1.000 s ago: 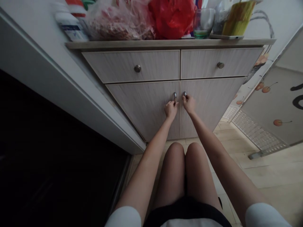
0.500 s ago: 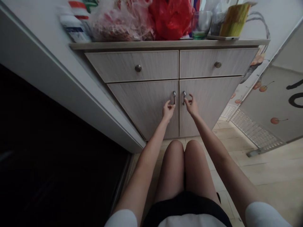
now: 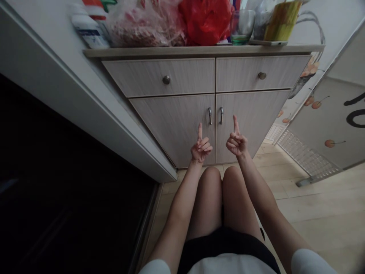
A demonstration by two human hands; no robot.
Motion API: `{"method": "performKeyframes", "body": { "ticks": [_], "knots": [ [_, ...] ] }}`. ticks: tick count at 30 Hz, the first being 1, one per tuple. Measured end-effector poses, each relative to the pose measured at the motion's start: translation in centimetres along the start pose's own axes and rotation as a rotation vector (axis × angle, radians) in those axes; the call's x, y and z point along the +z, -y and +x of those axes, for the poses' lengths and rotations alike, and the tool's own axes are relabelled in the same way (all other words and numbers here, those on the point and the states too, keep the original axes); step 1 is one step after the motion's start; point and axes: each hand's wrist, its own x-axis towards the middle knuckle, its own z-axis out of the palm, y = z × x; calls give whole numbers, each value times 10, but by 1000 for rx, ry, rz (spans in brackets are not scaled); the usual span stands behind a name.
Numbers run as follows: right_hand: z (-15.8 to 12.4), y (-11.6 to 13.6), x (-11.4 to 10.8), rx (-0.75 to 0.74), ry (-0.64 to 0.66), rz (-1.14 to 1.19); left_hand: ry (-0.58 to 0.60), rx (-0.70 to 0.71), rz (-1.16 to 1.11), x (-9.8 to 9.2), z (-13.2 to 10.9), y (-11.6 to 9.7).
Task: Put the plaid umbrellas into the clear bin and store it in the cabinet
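Note:
Both my hands hang in front of a closed pale wood-grain cabinet [image 3: 171, 121], with nothing in either. My left hand [image 3: 201, 149] points its index finger up, its other fingers curled in. It is below and left of the left door handle [image 3: 210, 116], not touching it. My right hand [image 3: 237, 142] makes the same shape, index finger stretched up and the rest folded. Up and to its left is the right door handle [image 3: 221, 115], also free of my fingers. Both handles are small curved metal pulls, side by side at the door seam.
Above are two shut drawers with round knobs [image 3: 166, 80]. The cabinet top [image 3: 171, 51] carries white bottles [image 3: 89, 33], a clear bag [image 3: 142, 26], a red bag [image 3: 207, 23], a glass [image 3: 242, 28] and a yellow pot [image 3: 282, 23]. A dark doorway lies left; a printed panel [image 3: 319, 125] stands right.
Both hands have come away from the handles and moved down toward my knees. Their pinched fingers have changed into raised index fingers with the others curled. The doors stay closed.

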Motion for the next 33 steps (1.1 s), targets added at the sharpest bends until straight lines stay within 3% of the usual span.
{"method": "performKeyframes", "body": {
  "ticks": [7, 15, 18, 22, 24, 28, 33],
  "knots": [
    [0, -17, -13, -8, -49, 67, 25, -28, -58, -5, 2, 21],
    [2, -15, -10, -7, -49, -46, 40, -59, 9, -5, 5, 20],
    [24, -18, -14, -58, -112, -237, 21, -65, 148, -4, 28, 17],
    [76, -27, -23, -207, -350, -751, -237, 32, 539, 4, 83, 16],
    [103, -33, -25, -268, -387, -946, -329, 101, 689, 12, 109, 18],
    [137, -41, -27, -268, -314, -1050, -284, 61, 856, 23, 138, 24],
    [133, -43, -31, -260, -267, -1074, -247, 70, 1035, 19, 139, 31]
  ]
}}
